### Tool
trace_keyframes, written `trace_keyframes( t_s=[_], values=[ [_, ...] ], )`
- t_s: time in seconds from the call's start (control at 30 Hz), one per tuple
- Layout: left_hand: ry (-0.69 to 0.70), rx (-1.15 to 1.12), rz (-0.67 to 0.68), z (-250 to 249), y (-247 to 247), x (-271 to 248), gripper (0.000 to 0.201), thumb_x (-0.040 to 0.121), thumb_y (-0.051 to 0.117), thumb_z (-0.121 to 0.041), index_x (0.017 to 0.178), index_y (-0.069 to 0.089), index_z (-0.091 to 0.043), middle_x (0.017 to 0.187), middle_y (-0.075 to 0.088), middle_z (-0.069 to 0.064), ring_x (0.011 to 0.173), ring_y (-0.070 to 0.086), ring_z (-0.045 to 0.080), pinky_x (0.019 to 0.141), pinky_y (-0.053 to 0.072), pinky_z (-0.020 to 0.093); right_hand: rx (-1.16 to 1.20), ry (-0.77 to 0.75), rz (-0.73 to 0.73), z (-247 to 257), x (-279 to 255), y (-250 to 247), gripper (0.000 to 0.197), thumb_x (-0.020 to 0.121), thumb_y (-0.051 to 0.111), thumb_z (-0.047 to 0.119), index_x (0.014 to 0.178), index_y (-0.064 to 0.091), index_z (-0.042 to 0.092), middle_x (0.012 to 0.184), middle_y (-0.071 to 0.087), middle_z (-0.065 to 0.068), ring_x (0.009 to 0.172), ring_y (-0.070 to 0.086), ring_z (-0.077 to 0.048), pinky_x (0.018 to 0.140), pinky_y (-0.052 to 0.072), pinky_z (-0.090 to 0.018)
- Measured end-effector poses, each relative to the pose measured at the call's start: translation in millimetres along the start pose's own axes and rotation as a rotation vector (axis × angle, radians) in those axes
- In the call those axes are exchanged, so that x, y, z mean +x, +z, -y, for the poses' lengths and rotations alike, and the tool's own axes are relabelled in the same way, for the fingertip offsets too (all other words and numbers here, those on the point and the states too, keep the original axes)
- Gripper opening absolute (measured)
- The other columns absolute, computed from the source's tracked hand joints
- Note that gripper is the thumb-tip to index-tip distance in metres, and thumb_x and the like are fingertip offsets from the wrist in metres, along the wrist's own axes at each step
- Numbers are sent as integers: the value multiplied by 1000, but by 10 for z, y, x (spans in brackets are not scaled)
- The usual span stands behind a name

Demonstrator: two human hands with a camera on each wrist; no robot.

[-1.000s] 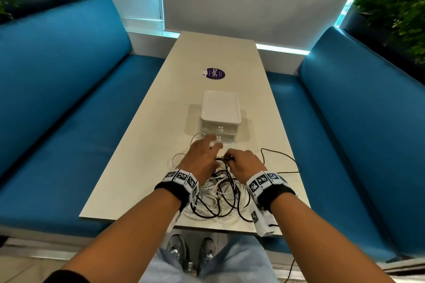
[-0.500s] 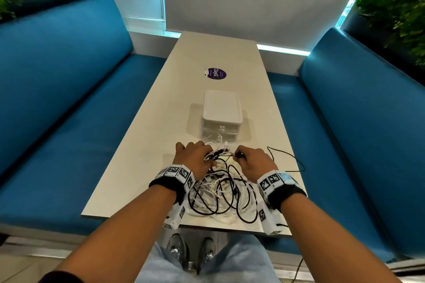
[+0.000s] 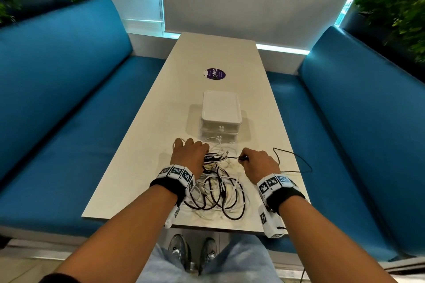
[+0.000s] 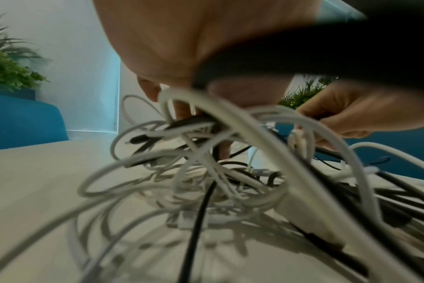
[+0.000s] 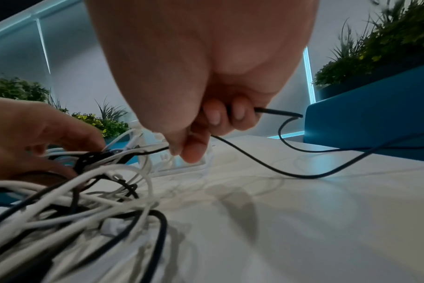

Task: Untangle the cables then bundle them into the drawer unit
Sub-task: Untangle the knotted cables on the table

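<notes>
A tangle of white and black cables (image 3: 216,188) lies on the near end of the table (image 3: 142,167). My left hand (image 3: 189,154) grips a bunch of strands at the tangle's far side; its fingers (image 4: 182,109) reach down among the cables (image 4: 206,172). My right hand (image 3: 255,162) pinches a thin black cable (image 5: 278,170) close to its plug, stretched taut toward the left hand (image 5: 48,134). The rest of that cable (image 3: 296,163) loops off to the right. Just behind the hands stands the white drawer unit (image 3: 221,110), both drawers shut.
A round purple sticker (image 3: 215,74) lies on the table beyond the drawer unit. Blue benches (image 3: 57,110) run along both sides of the table, with plants (image 3: 395,7) behind them. The table's near edge is just under my wrists.
My hands have drawn apart: the left came back from the drawer unit and leftward, the right moved rightward, pulling the thin black cable out of the tangle.
</notes>
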State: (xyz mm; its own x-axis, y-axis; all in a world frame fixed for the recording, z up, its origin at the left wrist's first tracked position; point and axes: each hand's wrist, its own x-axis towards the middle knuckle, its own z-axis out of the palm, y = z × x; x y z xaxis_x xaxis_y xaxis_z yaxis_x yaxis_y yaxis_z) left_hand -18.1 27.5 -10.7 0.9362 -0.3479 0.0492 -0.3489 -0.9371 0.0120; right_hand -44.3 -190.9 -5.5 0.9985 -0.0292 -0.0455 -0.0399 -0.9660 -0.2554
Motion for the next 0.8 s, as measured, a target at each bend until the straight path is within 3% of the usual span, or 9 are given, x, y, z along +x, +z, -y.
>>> trace_keyframes(
  t_s=[0.13, 0.2, 0.27, 0.33, 0.43, 0.57, 0.63, 0.73, 0.8],
  values=[
    [58, -123, -4, -151, -52, 39, 83, 70, 65, -9, 144, 30, -21, 144, 36, 3, 134, 31, 26, 105, 26, 45, 112, -23, -15, 89, 12, 25, 21, 92, 53, 45, 99, 60, 26, 90, 69, -6, 84, 63, -31, 71, 54, -38],
    [114, -276, 9, -277, -111, 43, 84, 72, 62, -9, 147, 26, -17, 151, 26, 3, 141, 23, 23, 112, 22, 42, 138, -54, -15, 112, 29, 41, 21, 93, 53, 43, 97, 60, 24, 89, 69, -8, 85, 63, -32, 70, 53, -39],
    [110, -391, -19, -399, -124, 21, 78, 77, 58, -12, 148, 26, -14, 151, 28, 3, 140, 27, 23, 113, 23, 40, 178, -76, -15, 97, 42, 54, 17, 95, 54, 38, 96, 60, 22, 88, 70, -8, 85, 63, -32, 69, 52, -38],
    [45, -459, -97, -483, -97, -11, 68, 85, 56, -19, 145, 26, -11, 142, 44, 6, 128, 42, 26, 109, 27, 39, 217, -96, -20, 63, 43, 57, 14, 95, 55, 36, 94, 61, 22, 86, 70, -5, 83, 63, -30, 68, 51, -37],
    [-23, -426, -173, -515, -45, 1, 65, 94, 55, -37, 142, 22, -8, 111, 66, 4, 104, 60, 28, 105, 30, 42, 242, -126, -40, 17, 15, 43, 14, 95, 55, 36, 94, 61, 24, 82, 69, -2, 77, 62, -27, 66, 52, -38],
    [-1, -229, -191, -484, -9, 34, 58, 97, 51, -46, 134, 25, -9, 82, 69, -4, 85, 66, 22, 104, 28, 41, 253, -133, -35, -24, -16, 39, 14, 95, 55, 39, 93, 61, 26, 79, 68, 0, 71, 60, -23, 64, 52, -36],
    [21, -208, -197, -468, -10, 44, 63, 97, 51, -44, 138, 20, -8, 77, 68, -4, 78, 66, 21, 103, 28, 39, 233, -129, -14, -49, -20, 33, 15, 95, 56, 39, 92, 61, 26, 77, 67, 0, 71, 60, -24, 64, 52, -36],
    [100, -80, -183, -414, 6, 55, 81, 97, 53, -31, 151, -2, -7, 76, 65, -6, 71, 62, 19, 103, 30, 40, 179, -95, 19, -95, -12, -19, 16, 94, 56, 42, 92, 62, 27, 81, 68, -3, 75, 62, -27, 65, 53, -37],
    [172, 44, -146, -364, -6, 57, 80, 90, 54, -14, 153, 3, -17, 84, 65, -4, 75, 63, 22, 99, 33, 43, 175, -81, 25, -143, 11, -63, 18, 94, 56, 43, 92, 62, 26, 81, 68, -3, 76, 62, -27, 65, 52, -36]
  ],
)
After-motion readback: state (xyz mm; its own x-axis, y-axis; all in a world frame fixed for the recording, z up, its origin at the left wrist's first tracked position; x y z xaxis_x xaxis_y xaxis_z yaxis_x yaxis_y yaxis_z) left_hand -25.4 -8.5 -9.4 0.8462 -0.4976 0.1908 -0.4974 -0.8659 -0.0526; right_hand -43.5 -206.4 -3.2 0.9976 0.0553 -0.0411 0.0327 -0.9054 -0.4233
